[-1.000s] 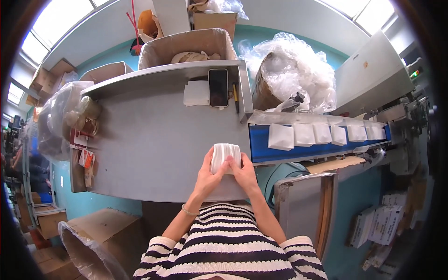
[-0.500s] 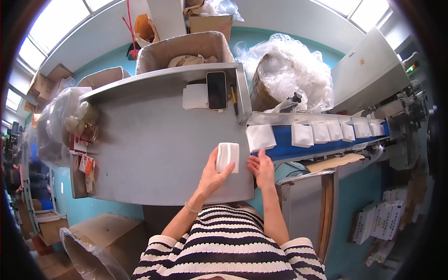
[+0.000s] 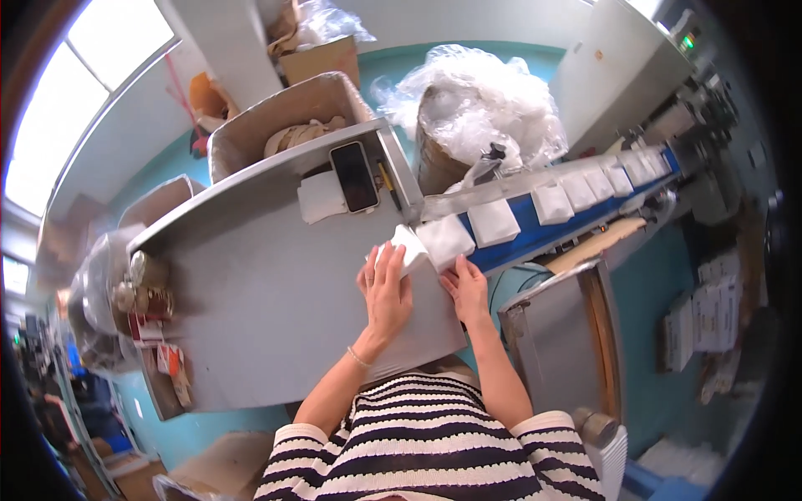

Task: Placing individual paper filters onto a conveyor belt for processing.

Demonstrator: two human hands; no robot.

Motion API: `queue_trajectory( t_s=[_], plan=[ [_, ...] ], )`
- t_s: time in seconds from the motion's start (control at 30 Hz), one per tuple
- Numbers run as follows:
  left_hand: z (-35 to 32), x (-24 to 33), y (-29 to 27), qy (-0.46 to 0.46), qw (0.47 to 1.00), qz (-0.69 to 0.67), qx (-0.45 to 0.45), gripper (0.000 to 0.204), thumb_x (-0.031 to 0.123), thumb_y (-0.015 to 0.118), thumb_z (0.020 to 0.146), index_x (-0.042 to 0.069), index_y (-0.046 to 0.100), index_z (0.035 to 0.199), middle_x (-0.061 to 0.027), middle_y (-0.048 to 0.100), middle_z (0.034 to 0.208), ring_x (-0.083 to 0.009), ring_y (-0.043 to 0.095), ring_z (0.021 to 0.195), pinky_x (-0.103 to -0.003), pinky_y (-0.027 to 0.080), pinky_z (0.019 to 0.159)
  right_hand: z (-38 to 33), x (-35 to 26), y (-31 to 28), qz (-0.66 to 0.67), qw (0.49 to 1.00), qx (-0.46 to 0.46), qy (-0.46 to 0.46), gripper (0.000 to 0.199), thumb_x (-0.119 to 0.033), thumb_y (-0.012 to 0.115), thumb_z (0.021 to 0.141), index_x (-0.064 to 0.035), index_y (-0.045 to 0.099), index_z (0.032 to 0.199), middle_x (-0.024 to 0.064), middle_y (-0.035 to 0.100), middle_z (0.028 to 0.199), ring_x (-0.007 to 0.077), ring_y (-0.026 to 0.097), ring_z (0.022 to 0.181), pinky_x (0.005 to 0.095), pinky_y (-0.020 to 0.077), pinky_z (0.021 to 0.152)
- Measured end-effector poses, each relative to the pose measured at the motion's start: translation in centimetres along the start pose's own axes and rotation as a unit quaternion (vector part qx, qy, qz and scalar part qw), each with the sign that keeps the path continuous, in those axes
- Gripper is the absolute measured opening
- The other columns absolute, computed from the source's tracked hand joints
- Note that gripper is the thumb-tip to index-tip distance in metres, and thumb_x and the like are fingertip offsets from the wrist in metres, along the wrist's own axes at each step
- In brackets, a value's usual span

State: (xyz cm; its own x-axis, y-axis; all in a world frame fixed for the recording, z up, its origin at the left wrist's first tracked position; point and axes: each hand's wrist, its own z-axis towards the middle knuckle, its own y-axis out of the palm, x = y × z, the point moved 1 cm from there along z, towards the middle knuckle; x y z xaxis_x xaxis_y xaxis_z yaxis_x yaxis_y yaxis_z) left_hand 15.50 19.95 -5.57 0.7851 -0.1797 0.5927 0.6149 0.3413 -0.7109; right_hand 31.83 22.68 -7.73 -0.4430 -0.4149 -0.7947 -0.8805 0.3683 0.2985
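Note:
My left hand (image 3: 387, 288) lies over a small stack of white napkins (image 3: 409, 247) at the right edge of the grey table (image 3: 259, 284). Its fingers reach over the top of the stack and partly hide it. At the near end of the blue conveyor belt (image 3: 504, 252), my right hand (image 3: 468, 288) pinches the near edge of another white napkin stack (image 3: 447, 240). The two stacks are side by side, almost touching. Farther up the belt sits one more white stack (image 3: 494, 222), with several behind it in a row.
A phone (image 3: 355, 177) rests at the table's far right corner, between white sheets (image 3: 321, 197) and a yellow-black pen (image 3: 389, 184). Behind the table stand a cardboard box (image 3: 288, 113) and a bin heaped with clear plastic (image 3: 493, 100). Jars (image 3: 149, 284) line the left edge.
The view has turned. My left hand has carried its stack to the table's right edge and lowered it. My right hand has closed on the nearest belt stack. The belt stacks have come nearer.

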Motion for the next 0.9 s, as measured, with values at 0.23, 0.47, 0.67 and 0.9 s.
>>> queue_trajectory(
  t_s=[0.23, 0.47, 0.67, 0.9],
  plan=[
    [2.8, -2.1, 5.7, 0.241, 0.952, 0.017, -0.188, 0.053, 0.010, 0.062, 0.082, 0.015, 0.050, 0.133, -0.0143, 0.041, 0.143, -0.0368, 0.035, 0.133, -0.052, 0.030, 0.105, -7.3, 4.0, -4.5, -0.054, 0.999, -0.007, 0.000, 0.018, -0.023, 0.059, 0.095, -0.0063, 0.062, 0.102, 0.0032, 0.066, 0.088, 0.0111, 0.062, 0.077, 0.0248, 0.0505, 0.066],
    [6.1, 1.1, 9.9, 0.312, 0.937, 0.052, -0.145, 0.050, 0.018, 0.061, 0.086, 0.010, 0.049, 0.134, -0.0197, 0.046, 0.136, -0.0372, 0.041, 0.129, -0.051, 0.025, 0.107, -18.7, 2.7, -11.5, -0.111, 0.981, 0.066, -0.142, 0.016, -0.015, 0.059, 0.095, -0.0017, 0.061, 0.104, 0.0032, 0.063, 0.087, 0.0106, 0.061, 0.081, 0.0259, 0.0516, 0.070],
    [0.6, 14.6, 8.0, 0.358, 0.903, -0.153, -0.180, 0.049, 0.012, 0.066, 0.084, 0.008, 0.051, 0.130, -0.0196, 0.045, 0.136, -0.0382, 0.044, 0.123, -0.050, 0.035, 0.099, -30.2, -5.3, -32.5, -0.483, 0.457, 0.717, -0.208, 0.029, 0.000, 0.063, 0.072, -0.0063, 0.054, 0.099, 0.0125, 0.052, 0.103, 0.0361, 0.050, 0.101, 0.0486, 0.0416, 0.080],
    [-13.4, 28.3, 9.7, 0.487, 0.773, -0.269, -0.305, 0.050, 0.012, 0.070, 0.078, 0.011, 0.054, 0.126, -0.0160, 0.044, 0.135, -0.0358, 0.044, 0.123, -0.049, 0.036, 0.097, -31.4, -3.3, -41.0, -0.507, 0.470, 0.695, -0.197, 0.029, 0.000, 0.064, 0.069, -0.0065, 0.052, 0.096, 0.0123, 0.048, 0.103, 0.0339, 0.050, 0.101, 0.0465, 0.0442, 0.076]
  ],
)
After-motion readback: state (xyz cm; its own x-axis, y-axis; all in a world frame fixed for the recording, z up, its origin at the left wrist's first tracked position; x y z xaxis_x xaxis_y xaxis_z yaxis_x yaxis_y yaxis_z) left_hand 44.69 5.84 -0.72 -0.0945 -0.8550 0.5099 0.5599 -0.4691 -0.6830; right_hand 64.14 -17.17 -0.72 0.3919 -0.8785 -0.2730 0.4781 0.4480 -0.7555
